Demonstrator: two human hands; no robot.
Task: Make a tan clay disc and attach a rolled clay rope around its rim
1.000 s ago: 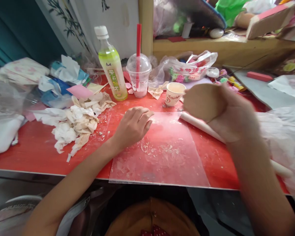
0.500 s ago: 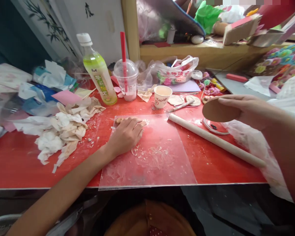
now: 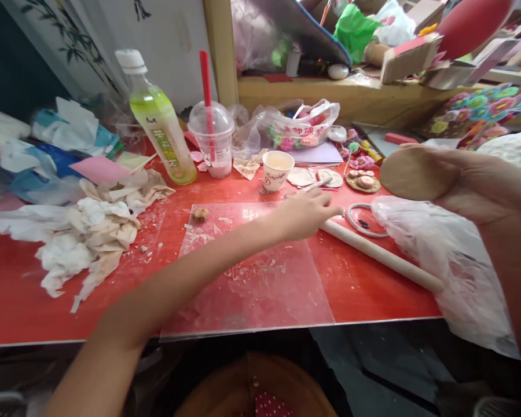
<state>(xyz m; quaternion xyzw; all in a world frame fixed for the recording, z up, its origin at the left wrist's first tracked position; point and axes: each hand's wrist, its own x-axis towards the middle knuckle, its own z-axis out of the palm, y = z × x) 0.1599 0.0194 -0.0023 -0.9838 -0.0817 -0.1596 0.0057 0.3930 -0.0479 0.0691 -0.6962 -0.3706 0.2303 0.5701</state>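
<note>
My right hand grips a flat, round, tan clay disc by its edge, raised above the table's right side. My left hand stretches across the clear plastic sheet, holding nothing that I can see, its fingers partly extended. Below those fingers lies the pale rolling rod, its far end hidden by the hand. Just beyond is a thin grey-white tool resting by two pale flat clay pieces. A small brown lump sits at the sheet's far left corner.
Crumpled tissues cover the left side. At the back stand a green-labelled drink bottle, a lidded plastic cup and a paper cup. A white ring and a plastic bag lie right of the rod.
My left hand has left the brown lump at the sheet's far corner and moved right to the rolling rod. My right hand still holds the disc, now farther right and slightly higher.
</note>
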